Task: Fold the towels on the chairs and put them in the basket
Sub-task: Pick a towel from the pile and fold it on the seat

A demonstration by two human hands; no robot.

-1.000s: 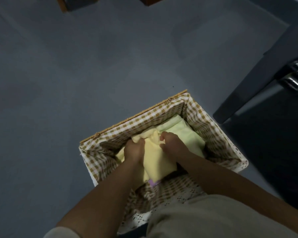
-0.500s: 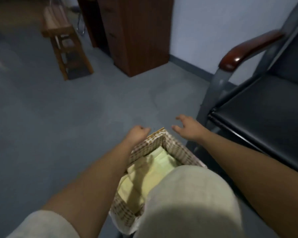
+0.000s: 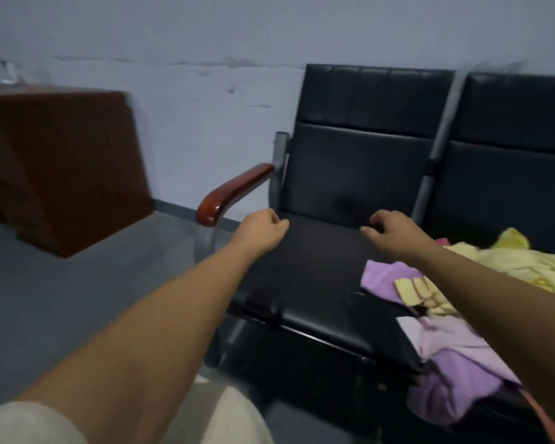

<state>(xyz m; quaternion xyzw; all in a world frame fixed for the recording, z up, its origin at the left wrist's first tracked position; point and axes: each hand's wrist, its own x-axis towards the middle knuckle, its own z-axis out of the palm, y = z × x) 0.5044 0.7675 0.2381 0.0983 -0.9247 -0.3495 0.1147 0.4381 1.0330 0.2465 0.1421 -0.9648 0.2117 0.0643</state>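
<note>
A row of black chairs (image 3: 321,283) stands against the wall. Loose towels lie on the right seat: a purple towel (image 3: 388,280), a pale yellow towel (image 3: 523,261) behind it, and a lilac towel (image 3: 455,363) hanging over the seat's front edge. My left hand (image 3: 261,230) hovers over the bare left seat with its fingers curled and holds nothing. My right hand (image 3: 394,229) hovers to the right, fingers loosely bent, empty, just left of the towels. The basket is out of view.
A red-brown wooden armrest (image 3: 231,195) juts out at the chair row's left end. A brown wooden cabinet (image 3: 61,168) stands against the wall at the left. Grey floor (image 3: 77,299) stretches between them. My knee shows at the bottom.
Both hands left the yellow towel in the basket and rose. The view swung up from the basket to the chairs, and the towels on the seat came into sight.
</note>
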